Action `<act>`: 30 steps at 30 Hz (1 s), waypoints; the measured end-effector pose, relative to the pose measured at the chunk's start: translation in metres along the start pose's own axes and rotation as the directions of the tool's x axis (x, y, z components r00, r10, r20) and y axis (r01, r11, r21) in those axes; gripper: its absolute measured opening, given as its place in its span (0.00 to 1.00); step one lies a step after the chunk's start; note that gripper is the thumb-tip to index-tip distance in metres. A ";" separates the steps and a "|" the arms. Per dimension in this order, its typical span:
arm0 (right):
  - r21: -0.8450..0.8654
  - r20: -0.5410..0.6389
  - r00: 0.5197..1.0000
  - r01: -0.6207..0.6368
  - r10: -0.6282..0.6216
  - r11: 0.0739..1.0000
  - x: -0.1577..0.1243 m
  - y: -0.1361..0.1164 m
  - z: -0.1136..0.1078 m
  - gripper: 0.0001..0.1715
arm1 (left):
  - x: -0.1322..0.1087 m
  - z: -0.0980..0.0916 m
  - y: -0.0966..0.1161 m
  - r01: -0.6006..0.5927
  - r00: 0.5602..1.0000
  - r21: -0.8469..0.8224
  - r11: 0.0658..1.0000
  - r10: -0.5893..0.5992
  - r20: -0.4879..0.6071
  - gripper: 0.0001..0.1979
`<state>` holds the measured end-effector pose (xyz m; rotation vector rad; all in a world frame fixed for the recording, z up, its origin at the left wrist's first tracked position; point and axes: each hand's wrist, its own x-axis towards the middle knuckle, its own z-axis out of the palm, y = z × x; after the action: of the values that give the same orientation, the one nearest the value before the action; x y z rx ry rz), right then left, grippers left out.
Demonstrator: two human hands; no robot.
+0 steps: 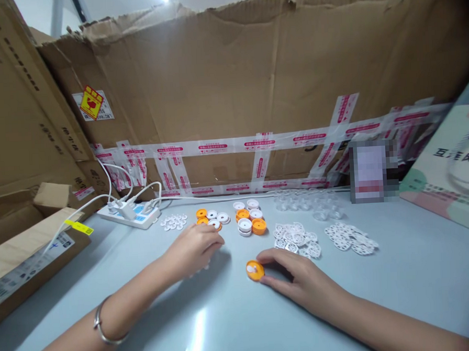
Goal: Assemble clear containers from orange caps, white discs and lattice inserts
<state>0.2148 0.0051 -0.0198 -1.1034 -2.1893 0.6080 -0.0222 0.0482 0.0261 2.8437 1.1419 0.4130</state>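
Observation:
Between thumb and fingertips, my right hand (pixel 303 279) grips a shallow orange round cup (pixel 256 272) by its rim on the table. A small white piece (pixel 252 269) lies inside that cup. My left hand (pixel 197 245) is bent downward with its fingers together, just in front of a cluster of orange and white round caps (pixel 223 218). Its fingertips are largely hidden, so what they pinch cannot be made out. Bits of small white parts peek out below that hand. A second group of orange and white caps (pixel 259 226) sits between the two hands, farther back.
White openwork discs (pixel 295 238) lie behind my right hand, with another pile of white discs (pixel 350 237) to the right. Clear round pieces (pixel 310 203), small white parts (pixel 174 222) and a power strip (pixel 130 215) line the back. Cardboard (pixel 222 92) walls the table (pixel 234 322).

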 end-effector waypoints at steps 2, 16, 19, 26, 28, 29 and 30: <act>-0.004 -0.009 1.000 0.003 -0.003 1.000 0.000 0.000 0.000 0.08 | -0.002 -0.013 -0.008 0.079 0.991 -0.025 0.997 -0.076 0.106 0.09; 0.000 0.010 1.000 -0.007 0.007 1.000 0.000 0.000 0.000 0.10 | -0.005 -0.018 -0.004 0.175 0.928 -0.050 0.983 -0.148 0.342 0.09; 0.009 0.015 1.000 0.004 -0.004 1.000 0.001 0.000 -0.001 0.10 | -0.003 -0.016 -0.002 0.182 0.929 -0.040 0.983 -0.158 0.335 0.08; -0.002 -0.002 1.000 0.007 -0.007 1.000 0.000 0.000 -0.001 0.10 | -0.003 -0.010 -0.002 0.150 0.946 -0.047 0.988 -0.130 0.297 0.07; -0.005 -0.008 1.000 0.004 -0.004 1.000 0.000 0.001 -0.001 0.11 | -0.003 -0.010 -0.002 0.155 0.941 -0.059 0.986 -0.129 0.313 0.06; -0.006 -0.011 1.000 0.004 -0.004 1.000 0.000 0.002 -0.001 0.11 | -0.003 -0.010 -0.002 0.161 0.939 -0.060 0.985 -0.134 0.317 0.06; -0.006 -0.014 1.000 0.005 -0.005 1.000 0.000 0.002 -0.001 0.11 | -0.003 -0.010 -0.001 0.167 0.937 -0.058 0.984 -0.140 0.319 0.06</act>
<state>0.2163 0.0061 -0.0207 -1.1019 -2.1825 0.5902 -0.0278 0.0467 0.0354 2.5988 1.2338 -0.0043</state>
